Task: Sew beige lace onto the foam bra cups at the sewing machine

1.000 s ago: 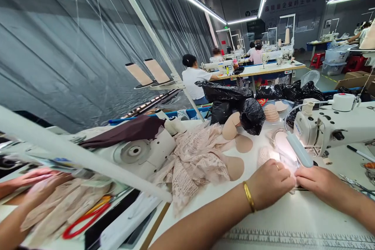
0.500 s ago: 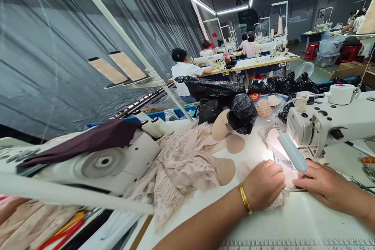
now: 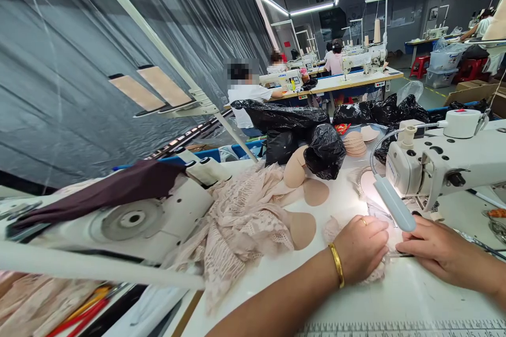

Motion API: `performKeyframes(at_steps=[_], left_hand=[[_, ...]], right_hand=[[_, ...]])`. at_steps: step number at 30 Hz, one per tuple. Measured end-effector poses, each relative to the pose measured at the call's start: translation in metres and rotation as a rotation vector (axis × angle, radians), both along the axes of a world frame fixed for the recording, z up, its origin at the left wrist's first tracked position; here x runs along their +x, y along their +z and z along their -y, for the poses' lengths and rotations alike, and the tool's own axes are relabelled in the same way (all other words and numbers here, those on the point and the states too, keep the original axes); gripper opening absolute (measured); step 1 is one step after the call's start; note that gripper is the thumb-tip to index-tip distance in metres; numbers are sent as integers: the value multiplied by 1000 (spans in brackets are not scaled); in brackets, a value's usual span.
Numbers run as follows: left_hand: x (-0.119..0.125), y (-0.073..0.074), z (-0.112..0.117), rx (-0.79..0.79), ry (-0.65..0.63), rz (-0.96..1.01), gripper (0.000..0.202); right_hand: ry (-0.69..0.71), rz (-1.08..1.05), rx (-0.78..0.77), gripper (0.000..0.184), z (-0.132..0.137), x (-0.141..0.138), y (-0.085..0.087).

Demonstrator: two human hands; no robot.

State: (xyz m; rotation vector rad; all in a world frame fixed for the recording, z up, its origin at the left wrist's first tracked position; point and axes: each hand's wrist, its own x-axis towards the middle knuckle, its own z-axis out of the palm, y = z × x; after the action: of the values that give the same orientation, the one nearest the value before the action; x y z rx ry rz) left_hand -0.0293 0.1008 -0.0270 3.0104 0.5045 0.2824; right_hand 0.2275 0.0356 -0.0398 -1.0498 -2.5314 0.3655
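My left hand [image 3: 362,248], with a gold bracelet and a ring, is closed on a piece of pale pink lace fabric [image 3: 375,274] on the sewing machine bed. My right hand [image 3: 443,253] lies at the right edge of the same piece, thumb and fingers drawn together on it; the lamp head partly hides its fingertips. Just behind both hands stands a white sewing machine [image 3: 435,163]. Its needle area is mostly covered by the grey lamp [image 3: 395,204], which lights the fabric. Another round pink piece [image 3: 369,187] lies behind the needle area.
Left of my hands are a heap of beige lace [image 3: 245,221] and beige pads [image 3: 302,230]. Black plastic bags [image 3: 326,152] and stacked pads [image 3: 354,144] lie at the back. A second machine [image 3: 134,221] stands left under dark cloth. A ruler [image 3: 403,328] lines the front edge. Co-workers sit beyond.
My left hand has shifted slightly to the right with the lace fabric. My right hand stays almost in place. The view has turned a little.
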Motion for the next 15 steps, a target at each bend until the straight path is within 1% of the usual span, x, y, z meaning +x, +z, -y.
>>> performKeyframes(at_steps=[3,7,10,15], left_hand=[[0,-2,-1,15,-12,17,17],[-1,-4,-2,25,-14,28,20],[-2,-4,-1,22,-15,40,20],[0,-4,-1,16,-12,39,16]], right_hand=[[3,27,11,33,1,-1,1],[-9,-4,34,32,2,-2,2],[-15,-22,36,31,2,-2,1],[-6,12,14,32,2,-1,1]])
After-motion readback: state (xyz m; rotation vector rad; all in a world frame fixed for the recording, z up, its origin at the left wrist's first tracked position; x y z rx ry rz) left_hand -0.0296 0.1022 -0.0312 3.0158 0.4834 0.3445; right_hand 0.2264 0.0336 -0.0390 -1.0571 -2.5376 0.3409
